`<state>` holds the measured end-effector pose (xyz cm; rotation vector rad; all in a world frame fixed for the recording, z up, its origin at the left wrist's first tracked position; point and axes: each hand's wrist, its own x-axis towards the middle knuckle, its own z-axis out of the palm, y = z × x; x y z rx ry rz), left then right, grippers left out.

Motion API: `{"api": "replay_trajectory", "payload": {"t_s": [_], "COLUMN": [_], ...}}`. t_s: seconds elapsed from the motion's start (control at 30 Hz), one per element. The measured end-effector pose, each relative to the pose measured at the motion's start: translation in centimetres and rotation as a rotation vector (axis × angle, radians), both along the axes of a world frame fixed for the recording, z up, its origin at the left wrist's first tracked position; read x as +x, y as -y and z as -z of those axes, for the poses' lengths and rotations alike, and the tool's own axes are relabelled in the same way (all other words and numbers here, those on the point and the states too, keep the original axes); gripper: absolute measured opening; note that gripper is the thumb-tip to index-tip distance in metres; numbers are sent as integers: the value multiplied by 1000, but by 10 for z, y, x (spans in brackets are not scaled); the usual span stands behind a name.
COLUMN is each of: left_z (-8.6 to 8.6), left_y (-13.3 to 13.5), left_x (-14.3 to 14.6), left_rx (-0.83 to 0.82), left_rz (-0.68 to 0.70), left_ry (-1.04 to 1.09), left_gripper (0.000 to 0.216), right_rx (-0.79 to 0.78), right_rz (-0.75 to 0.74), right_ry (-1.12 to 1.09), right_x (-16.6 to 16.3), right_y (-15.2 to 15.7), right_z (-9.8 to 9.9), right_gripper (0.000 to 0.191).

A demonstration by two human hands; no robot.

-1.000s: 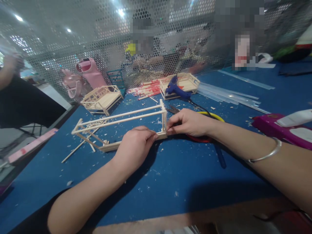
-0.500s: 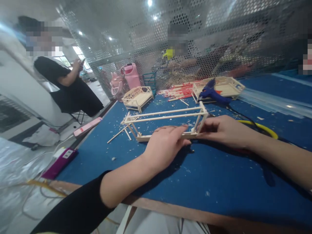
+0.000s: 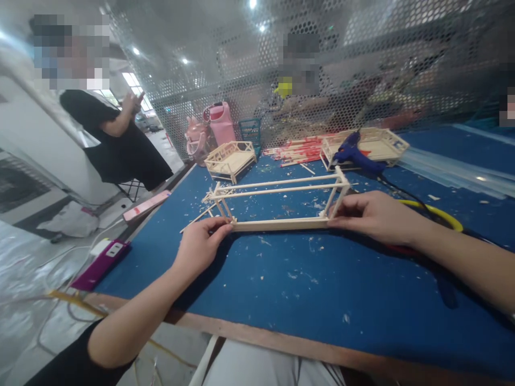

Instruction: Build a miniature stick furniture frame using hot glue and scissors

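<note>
A small wooden stick frame stands on the blue table in front of me, its thin rails and corner posts forming an open box. My left hand pinches its lower left corner between thumb and fingers. At the lower right corner, my right hand grips the frame, with some of its fingertips hidden behind the post. Two loose sticks lie just beyond my left hand. A blue glue gun rests behind the frame, on the right.
Further back sit a small wooden bed model, another model and a pile of red-tipped sticks. A purple power strip lies at the left edge. Beyond a mesh screen is a person; another person sits at left.
My left hand has slid leftward from the middle of the frame's lower rail to its left corner. My right hand stays at the right corner.
</note>
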<state>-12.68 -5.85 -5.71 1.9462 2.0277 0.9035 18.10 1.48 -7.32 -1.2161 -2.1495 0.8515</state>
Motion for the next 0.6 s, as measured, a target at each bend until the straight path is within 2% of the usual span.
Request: {"api": "replay_trajectory", "payload": {"t_s": [0.2, 0.33, 0.47, 0.53, 0.6], "left_z": [4, 1, 4, 4, 0], "left_y": [0, -2, 9, 20, 30], "left_x": [2, -3, -14, -13, -4], "left_rx": [21, -42, -110, 16, 242], "left_rz": [-9, -12, 133, 125, 118], "left_ry": [19, 34, 289, 290, 65], "left_gripper": [28, 30, 50, 45, 25], "right_rx": [13, 9, -1, -5, -6], "right_rz": [26, 49, 49, 41, 36], "right_ry": [-10, 15, -29, -40, -42], "right_x": [-1, -1, -2, -2, -2], "right_y": [0, 0, 2, 1, 1], "right_z": [0, 0, -1, -2, -2], "right_gripper": [48, 48, 47, 46, 45]}}
